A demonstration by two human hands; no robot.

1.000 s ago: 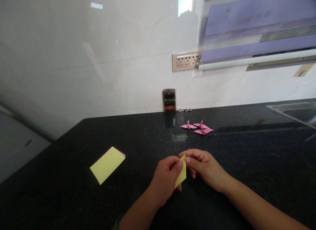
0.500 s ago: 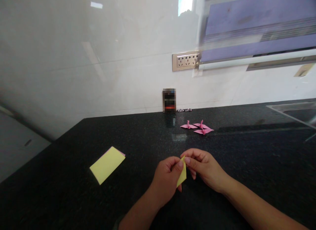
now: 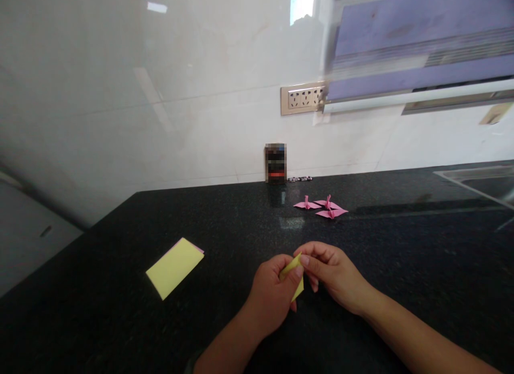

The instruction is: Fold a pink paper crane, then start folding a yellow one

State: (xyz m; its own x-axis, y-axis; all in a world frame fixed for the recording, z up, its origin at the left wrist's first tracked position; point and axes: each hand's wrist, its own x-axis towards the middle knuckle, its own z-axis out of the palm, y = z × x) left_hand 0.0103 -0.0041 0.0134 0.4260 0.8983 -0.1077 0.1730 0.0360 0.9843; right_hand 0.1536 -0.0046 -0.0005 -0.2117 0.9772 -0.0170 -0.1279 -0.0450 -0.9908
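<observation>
Between my hands is a small folded piece of yellow paper (image 3: 292, 264), held just above the dark countertop. My left hand (image 3: 273, 291) grips its body, the thumb lying across the face of the fold. At the paper's upper tip, my right hand (image 3: 331, 272) pinches with thumb and forefinger. Both hands hide part of the folds. Three pink origami cranes (image 3: 307, 203) rest on the counter beyond my hands, two of them touching or overlapping. To the left lies a stack of yellow paper (image 3: 175, 268), with a pinkish sheet showing at its edge.
The dark speckled countertop (image 3: 225, 218) meets a pale wall. A small dark upright box (image 3: 276, 164), blurred out, leans by the wall beside a patterned strip (image 3: 300, 179). A socket panel (image 3: 302, 98) is above. At the far right is a sink edge (image 3: 474, 189).
My left thumb has slid down and right across the yellow paper, so more of its upper part shows. My right hand stays at the tip. The cranes and stack have not moved.
</observation>
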